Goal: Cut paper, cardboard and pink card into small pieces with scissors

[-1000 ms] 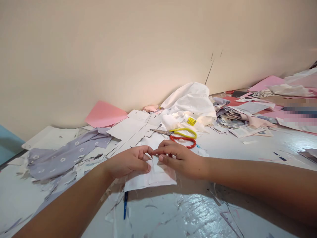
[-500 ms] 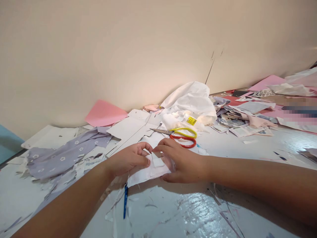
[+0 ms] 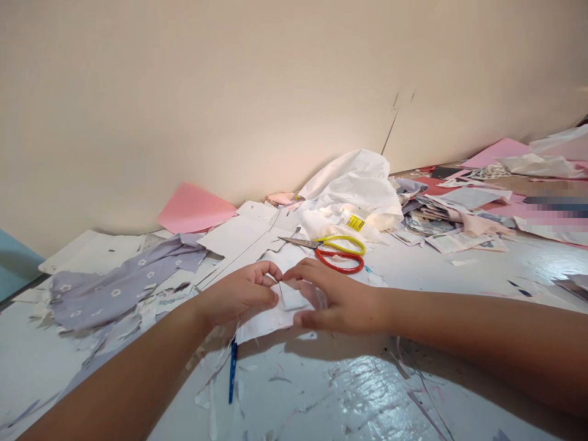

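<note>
Pinching a white paper piece (image 3: pixel 264 324) from both sides, the left hand (image 3: pixel 236 294) and right hand (image 3: pixel 337 300) meet at the lower middle of the frame, their fingertips nearly touching just above it. The left grip is closed, with curled fingers at the paper's left edge. The right grip is closed too, its thumb (image 3: pixel 301 318) low on the piece and its fingers arched over the top. A small white square (image 3: pixel 290 298) lies on the piece between the hands (white on white, so its edges are faint). Nearest the camera, the pale counter (image 3: pixel 367 398) is littered with thin trimmings, and a blue pen (image 3: pixel 233 370) lies just below the paper, its upper end tucked under it. Just beyond the hands, scissors (image 3: pixel 328 250) with yellow and red loop handles rest on white paper offcuts (image 3: pixel 239 236), blades pointing left. Left of the hands sprawls a lilac flower-print fabric (image 3: pixel 124 285). Farther back at center, crumpled white fabric (image 3: pixel 353 187) heaps against the cream wall (image 3: pixel 229 92), and a pink paper sheet (image 3: pixel 195 208) sits at the wall's foot to its left. Piles of printed paper (image 3: pixel 459 236) and pink sheets (image 3: pixel 496 153) spread across the upper right, where one patch at the edge is too blurred to read.
</note>
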`<control>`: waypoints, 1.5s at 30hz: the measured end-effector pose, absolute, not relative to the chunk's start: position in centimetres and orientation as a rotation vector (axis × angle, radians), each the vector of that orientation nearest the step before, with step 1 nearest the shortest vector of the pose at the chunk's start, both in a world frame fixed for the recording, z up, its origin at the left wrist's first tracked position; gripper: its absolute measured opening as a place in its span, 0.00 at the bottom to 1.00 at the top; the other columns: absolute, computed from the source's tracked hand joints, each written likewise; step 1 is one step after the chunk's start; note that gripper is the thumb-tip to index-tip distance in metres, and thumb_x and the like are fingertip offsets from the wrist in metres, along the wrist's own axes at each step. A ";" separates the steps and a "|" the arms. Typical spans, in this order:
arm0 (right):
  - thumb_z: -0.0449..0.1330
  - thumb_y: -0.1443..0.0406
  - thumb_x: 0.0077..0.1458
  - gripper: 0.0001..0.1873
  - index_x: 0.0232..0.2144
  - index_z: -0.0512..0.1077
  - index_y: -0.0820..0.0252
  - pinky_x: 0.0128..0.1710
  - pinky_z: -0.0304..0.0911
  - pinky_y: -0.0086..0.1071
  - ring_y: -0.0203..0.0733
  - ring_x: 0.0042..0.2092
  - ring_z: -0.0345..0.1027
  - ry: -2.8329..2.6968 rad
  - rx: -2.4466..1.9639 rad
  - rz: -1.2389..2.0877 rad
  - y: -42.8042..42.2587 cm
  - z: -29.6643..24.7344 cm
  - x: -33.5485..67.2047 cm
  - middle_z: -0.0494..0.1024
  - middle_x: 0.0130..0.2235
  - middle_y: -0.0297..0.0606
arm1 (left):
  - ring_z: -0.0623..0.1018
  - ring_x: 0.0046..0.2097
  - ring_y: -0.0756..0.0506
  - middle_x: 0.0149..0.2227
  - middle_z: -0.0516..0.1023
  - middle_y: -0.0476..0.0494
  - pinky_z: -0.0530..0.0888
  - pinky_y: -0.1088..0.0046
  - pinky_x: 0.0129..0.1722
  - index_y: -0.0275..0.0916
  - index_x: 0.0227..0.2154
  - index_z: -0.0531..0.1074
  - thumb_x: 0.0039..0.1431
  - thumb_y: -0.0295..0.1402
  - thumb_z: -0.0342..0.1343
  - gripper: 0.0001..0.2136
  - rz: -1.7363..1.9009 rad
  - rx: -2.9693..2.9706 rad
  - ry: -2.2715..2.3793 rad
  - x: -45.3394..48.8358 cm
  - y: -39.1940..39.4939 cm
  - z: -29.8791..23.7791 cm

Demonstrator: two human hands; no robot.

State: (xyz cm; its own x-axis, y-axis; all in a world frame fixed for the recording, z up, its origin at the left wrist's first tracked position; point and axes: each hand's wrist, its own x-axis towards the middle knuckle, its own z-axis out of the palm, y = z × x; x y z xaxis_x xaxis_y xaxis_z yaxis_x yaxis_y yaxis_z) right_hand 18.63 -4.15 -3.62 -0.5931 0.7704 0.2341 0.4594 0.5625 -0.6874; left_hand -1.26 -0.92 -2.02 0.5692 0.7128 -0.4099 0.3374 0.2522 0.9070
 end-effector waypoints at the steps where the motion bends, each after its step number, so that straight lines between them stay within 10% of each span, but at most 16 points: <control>1: 0.58 0.58 0.47 0.23 0.46 0.64 0.58 0.41 0.57 0.36 0.42 0.42 0.59 -2.209 -1.033 0.877 -4.0 -3.7 18.6 0.66 0.42 0.40 | 0.59 0.17 0.57 0.19 0.61 0.59 0.53 0.81 0.16 0.41 0.33 0.60 0.44 0.26 0.52 0.12 0.333 1.363 1.013 -1.3 -1.0 -2.0; 6: 0.53 0.63 0.51 0.11 0.39 0.67 0.58 0.27 0.55 0.27 0.32 0.28 0.58 -1.859 -1.085 1.328 -3.3 -4.7 18.2 0.65 0.29 0.31 | 0.58 0.19 0.56 0.19 0.57 0.59 0.55 0.80 0.19 0.42 0.33 0.61 0.46 0.27 0.51 0.10 0.304 1.528 1.054 -1.2 -1.0 -2.2; 15: 0.55 0.65 0.49 0.05 0.31 0.66 0.60 0.24 0.51 0.25 0.31 0.26 0.56 -1.767 -1.068 1.181 -3.0 -5.2 18.2 0.63 0.25 0.29 | 0.64 0.27 0.52 0.25 0.64 0.55 0.61 0.78 0.25 0.42 0.31 0.65 0.45 0.36 0.57 0.10 0.492 1.910 1.150 -0.2 -2.0 -2.2; 45: 0.62 0.64 0.42 0.15 0.35 0.67 0.59 0.18 0.50 0.24 0.28 0.19 0.56 -1.538 -1.086 1.279 -2.6 -6.1 18.0 0.66 0.20 0.25 | 0.65 0.27 0.53 0.22 0.63 0.57 0.62 0.79 0.26 0.44 0.27 0.69 0.45 0.37 0.57 0.06 0.586 2.103 1.234 -0.4 -1.7 -2.6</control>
State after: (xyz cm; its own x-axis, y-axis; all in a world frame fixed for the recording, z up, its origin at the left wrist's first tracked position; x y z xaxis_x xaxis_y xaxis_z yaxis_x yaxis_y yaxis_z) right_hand 17.99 -2.61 -6.14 -0.2733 0.9592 0.0727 0.1035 0.1045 -0.9891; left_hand -0.37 -1.67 -2.59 0.4645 0.8834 0.0620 0.6066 -0.3684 0.7045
